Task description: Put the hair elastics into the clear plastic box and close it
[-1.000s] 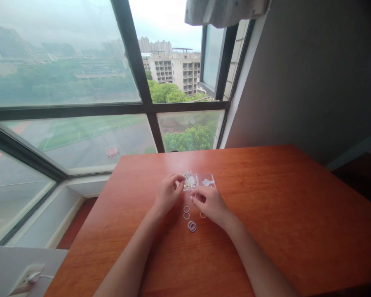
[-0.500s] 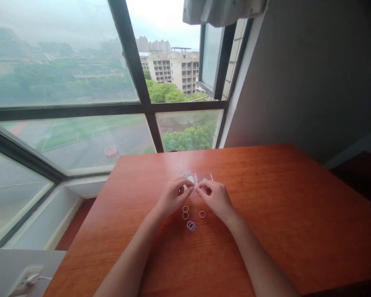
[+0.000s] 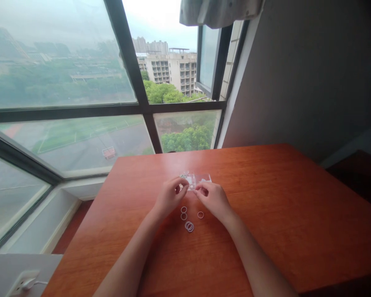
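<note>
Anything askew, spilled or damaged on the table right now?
Nothing stands out. The loose rings lie flat on the table, the nearest few overlapping, with no visible spill or break. The left hand and right hand partly cover the clear packets, so I can't judge those.

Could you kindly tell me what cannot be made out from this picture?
Head view: anything pinched by the bare left hand or bare right hand; fingertips too small and blurred.
Head view: part of the clear plastic packaging; fingers cover it.
Head view: where the white cord leads; the reddish-brown wooden table hides it.
</note>
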`<state>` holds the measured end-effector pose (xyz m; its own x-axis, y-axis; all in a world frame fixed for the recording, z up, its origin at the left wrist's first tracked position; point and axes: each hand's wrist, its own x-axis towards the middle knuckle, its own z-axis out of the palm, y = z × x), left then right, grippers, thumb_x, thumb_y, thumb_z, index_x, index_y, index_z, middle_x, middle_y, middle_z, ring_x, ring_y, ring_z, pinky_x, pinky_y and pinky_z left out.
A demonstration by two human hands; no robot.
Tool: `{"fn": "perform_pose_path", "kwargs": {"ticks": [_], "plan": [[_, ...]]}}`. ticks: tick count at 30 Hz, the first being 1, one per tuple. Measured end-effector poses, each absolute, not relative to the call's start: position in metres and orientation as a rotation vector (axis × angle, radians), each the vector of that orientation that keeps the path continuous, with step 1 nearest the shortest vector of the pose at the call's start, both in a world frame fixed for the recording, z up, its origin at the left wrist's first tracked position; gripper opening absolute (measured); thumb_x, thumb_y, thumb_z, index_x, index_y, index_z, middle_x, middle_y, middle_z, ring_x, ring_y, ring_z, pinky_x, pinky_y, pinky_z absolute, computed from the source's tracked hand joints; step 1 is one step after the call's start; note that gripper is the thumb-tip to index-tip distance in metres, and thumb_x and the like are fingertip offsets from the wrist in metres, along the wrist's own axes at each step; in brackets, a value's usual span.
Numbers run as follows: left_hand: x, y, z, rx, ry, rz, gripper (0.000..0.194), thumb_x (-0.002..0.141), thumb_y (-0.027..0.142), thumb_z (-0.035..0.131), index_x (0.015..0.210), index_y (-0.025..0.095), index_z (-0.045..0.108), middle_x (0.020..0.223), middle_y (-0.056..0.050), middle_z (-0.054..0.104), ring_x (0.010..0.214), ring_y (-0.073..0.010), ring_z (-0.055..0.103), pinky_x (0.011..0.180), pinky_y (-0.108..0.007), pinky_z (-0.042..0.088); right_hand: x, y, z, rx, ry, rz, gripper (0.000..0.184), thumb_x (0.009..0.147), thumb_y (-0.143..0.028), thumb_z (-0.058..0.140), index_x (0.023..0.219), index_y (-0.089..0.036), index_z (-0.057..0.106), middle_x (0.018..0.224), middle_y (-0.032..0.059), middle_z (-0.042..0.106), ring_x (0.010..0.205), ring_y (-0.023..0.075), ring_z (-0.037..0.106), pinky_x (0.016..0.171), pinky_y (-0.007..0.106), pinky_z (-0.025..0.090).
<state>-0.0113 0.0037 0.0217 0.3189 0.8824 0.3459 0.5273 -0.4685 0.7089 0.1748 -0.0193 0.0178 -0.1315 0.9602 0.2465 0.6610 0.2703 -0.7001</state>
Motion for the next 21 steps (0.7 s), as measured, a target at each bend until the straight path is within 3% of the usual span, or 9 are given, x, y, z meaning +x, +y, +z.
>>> {"fn": "perform_pose_path", "kwargs": {"ticks": [6, 11, 21], "plan": [[-0.009, 0.013, 0.012, 2.108, 1.429, 1.061, 0.01, 0.084, 0.022, 0.055, 0.082, 0.018, 0.065, 0.068, 0.001, 0.058, 0.057, -0.0105, 0.047, 0.056, -0.022, 0.039, 0.174, -0.02, 0.018, -1.537, -1.949, 0.573, 0.006, 0.079, -0.021, 0.064, 0.077, -0.023, 0.069, 0.065, -0.0018, 0.064, 0.064, 0.0142, 0.057, 0.061, 0.023, 0.037], [-0.012, 0.017, 0.007, 2.136, 1.398, 1.051, 0.01, 0.083, 0.019, 0.055, 0.083, 0.019, 0.065, 0.077, 0.0, 0.063, 0.058, -0.0102, 0.049, 0.058, -0.022, 0.04, 0.174, -0.021, 0.017, -1.549, -1.986, 0.581, 0.007, 0.08, -0.021, 0.064, 0.076, -0.023, 0.07, 0.067, -0.001, 0.066, 0.065, 0.0147, 0.058, 0.062, 0.024, 0.037], [-0.027, 0.014, 0.015, 2.091, 1.462, 1.114, 0.011, 0.083, 0.021, 0.056, 0.084, 0.019, 0.067, 0.076, 0.0, 0.065, 0.057, -0.0102, 0.05, 0.059, -0.022, 0.041, 0.169, -0.027, 0.018, -1.431, -2.103, 0.731, 0.007, 0.079, -0.019, 0.064, 0.077, -0.023, 0.069, 0.067, -0.0029, 0.066, 0.063, 0.0126, 0.058, 0.06, 0.022, 0.036]]}}
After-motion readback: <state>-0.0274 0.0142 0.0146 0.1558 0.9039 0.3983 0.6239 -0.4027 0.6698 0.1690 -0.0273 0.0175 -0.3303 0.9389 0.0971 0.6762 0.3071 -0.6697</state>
